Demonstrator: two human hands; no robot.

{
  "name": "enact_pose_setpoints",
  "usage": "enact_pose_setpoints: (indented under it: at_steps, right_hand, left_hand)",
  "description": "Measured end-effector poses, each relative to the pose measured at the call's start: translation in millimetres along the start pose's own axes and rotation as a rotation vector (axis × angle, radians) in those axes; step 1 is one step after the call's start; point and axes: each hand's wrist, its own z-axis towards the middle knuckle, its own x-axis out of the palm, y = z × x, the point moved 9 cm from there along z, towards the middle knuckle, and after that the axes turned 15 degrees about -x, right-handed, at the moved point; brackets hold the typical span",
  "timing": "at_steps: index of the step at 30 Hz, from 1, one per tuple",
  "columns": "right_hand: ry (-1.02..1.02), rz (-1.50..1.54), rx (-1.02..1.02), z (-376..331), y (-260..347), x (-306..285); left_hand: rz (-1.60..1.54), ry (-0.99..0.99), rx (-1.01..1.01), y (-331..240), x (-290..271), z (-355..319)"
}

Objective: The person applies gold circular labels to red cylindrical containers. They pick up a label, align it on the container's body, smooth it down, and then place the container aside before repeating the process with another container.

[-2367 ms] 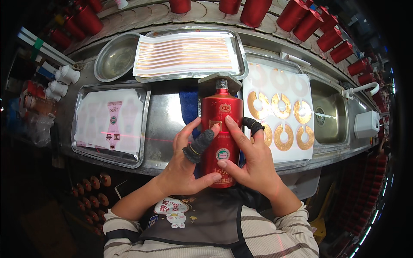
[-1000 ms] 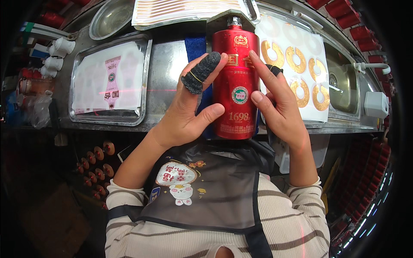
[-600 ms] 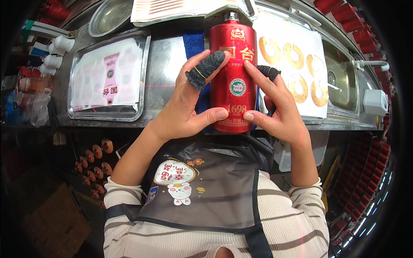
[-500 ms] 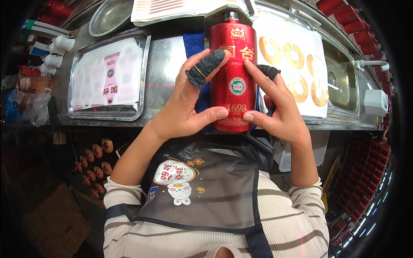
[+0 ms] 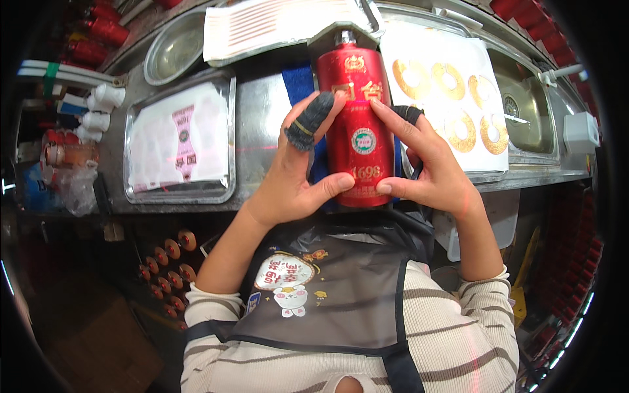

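A glossy red bottle [image 5: 359,157] with gold lettering and a round green-and-white emblem lies along the counter, its neck pointing away from me. My left hand [image 5: 288,164] holds its left side, thumb near the base and forefinger higher up. A dark grey cloth finger cover with a yellow band sits on a finger of that hand. Against the bottle's right side, my right hand [image 5: 429,164] mirrors this grip, with a black finger cover partly visible. Both thumbs press on the front near the base. A blue cloth [image 5: 298,82] shows beneath and beside the bottle.
To the left, a metal tray [image 5: 230,164] holds white sheets and a pink label. Gold C-shaped labels [image 5: 447,82] lie on a white sheet at right, beside a sink [image 5: 534,124]. Behind are a striped sheet [image 5: 275,29] and a metal bowl [image 5: 171,52].
The whole view has shifted and tilted a little, so the counter sits lower and farther right. Both hands stay on the bottle in nearly the same grip.
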Motion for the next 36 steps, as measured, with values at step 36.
enact_pose_setpoints:
  at_steps: [36]
  right_hand:
    - [-0.471,-0.189,-0.548,58.0,40.2,-57.7]
  left_hand:
    - [-0.459,0.049,-0.310,11.2,32.4,-13.9]
